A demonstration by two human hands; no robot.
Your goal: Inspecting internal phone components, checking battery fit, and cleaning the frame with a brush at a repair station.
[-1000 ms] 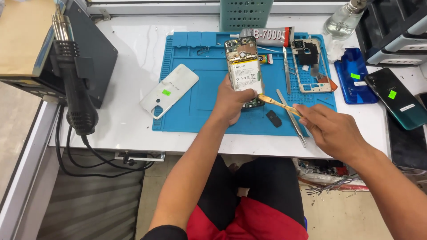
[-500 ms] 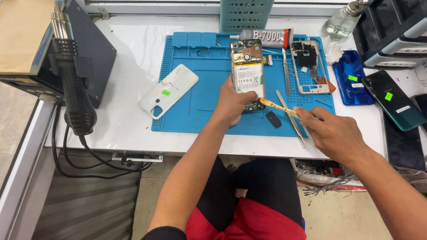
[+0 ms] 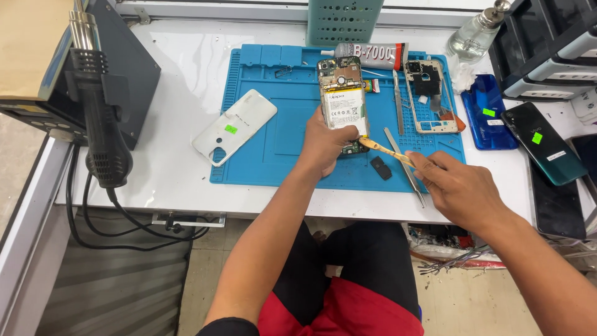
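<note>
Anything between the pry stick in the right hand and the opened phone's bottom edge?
Nothing visible. The yellow pry stick, held by the right hand, already has its tip at the opened phone's lower corner, which the left hand grips.

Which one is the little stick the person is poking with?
Find the blue rubber work mat on the white table. The right hand pinches a thin yellowish wooden stick against the opened phone's bottom edge. Unlike the grey metal tweezers nearby, it's pale and held.

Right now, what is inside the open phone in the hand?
Inside the open phone a white battery and green circuit parts show. The left hand covers the bottom end, where the yellow stick from the right hand pokes in.
</note>
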